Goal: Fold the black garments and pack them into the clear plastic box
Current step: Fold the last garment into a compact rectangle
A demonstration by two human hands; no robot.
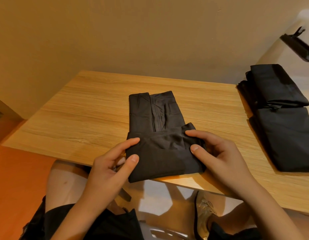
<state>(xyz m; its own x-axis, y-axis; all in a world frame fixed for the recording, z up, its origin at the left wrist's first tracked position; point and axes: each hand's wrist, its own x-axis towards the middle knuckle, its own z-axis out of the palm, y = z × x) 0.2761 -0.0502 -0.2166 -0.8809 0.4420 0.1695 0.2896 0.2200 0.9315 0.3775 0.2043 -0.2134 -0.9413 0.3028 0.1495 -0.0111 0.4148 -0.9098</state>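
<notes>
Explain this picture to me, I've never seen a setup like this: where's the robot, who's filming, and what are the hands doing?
There is no robot here. A person works with two bare hands and wears a camera on the head, which looks forward and down. That is why you see the arms reach in from the bottom, and why the picture bends at its edges.

In front lies a wooden table. On it, near the front edge, is a black garment, partly folded, with its near end turned up over the rest. The left hand pinches that folded end at its left edge, between thumb and fingers. The right hand pinches it at the right edge.

At the right side of the table lie more folded garments, also black. I cannot clearly make out the plastic box in this view.
</notes>
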